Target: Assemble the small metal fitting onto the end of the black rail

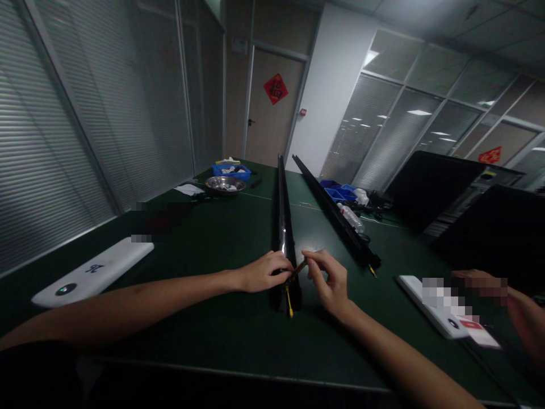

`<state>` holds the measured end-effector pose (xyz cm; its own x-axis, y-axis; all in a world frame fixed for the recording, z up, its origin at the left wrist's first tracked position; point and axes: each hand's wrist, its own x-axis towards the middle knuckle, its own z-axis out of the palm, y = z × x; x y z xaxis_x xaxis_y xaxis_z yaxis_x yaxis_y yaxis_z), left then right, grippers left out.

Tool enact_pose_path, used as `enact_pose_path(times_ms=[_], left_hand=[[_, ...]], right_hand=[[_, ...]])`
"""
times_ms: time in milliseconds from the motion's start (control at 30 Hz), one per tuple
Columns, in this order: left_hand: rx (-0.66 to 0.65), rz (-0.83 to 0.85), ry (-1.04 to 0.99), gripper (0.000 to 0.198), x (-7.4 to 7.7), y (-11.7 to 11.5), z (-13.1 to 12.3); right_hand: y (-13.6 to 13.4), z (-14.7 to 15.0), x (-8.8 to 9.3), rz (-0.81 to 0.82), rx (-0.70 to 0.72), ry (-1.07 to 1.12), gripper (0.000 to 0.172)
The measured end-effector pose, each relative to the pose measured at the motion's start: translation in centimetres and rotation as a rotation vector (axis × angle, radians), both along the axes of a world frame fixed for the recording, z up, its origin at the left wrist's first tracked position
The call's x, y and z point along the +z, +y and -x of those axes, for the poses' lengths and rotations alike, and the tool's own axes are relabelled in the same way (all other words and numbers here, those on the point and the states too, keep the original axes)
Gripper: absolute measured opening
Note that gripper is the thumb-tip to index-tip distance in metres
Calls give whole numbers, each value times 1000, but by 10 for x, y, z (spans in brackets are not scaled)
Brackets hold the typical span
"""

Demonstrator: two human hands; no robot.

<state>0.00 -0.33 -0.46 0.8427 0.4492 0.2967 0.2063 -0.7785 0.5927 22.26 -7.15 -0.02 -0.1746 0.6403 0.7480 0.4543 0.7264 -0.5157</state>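
A long black rail (281, 210) stretches away from me over the green table. My left hand (267, 272) is closed over its near end, fingers curled on the top. A short yellow-tipped cable (289, 301) sticks out of that end, just below my fingers. Between thumb and forefinger my right hand (330, 281) pinches a thin, dark brownish stick-like piece (300, 266). The piece slants down to the rail beside my left fingertips; its exact kind is too dim to make out, and my fingers hide the contact point.
A second black rail (336, 213) lies to the right, near a plastic bottle (351, 218) and blue bins (338, 192). Farther back stand a metal bowl (225, 185) and a blue basket (232, 172). White devices (93, 272) lie both sides. Another person's hand (477, 281) shows at right.
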Motion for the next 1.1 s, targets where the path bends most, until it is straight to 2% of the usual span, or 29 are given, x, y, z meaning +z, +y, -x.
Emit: enact_pose_path(times_ms=[467, 767, 1100], left_hand=[[-7, -17, -39, 19, -3, 1, -1], [-1, -3, -21, 20, 2, -2, 0], [-24, -41, -9, 19, 0, 2, 0]], right_hand=[[-2, 1, 6, -24, 13, -9, 24], [-1, 0, 3, -8, 22, -18, 24], [4, -2, 0, 16, 37, 10, 23]])
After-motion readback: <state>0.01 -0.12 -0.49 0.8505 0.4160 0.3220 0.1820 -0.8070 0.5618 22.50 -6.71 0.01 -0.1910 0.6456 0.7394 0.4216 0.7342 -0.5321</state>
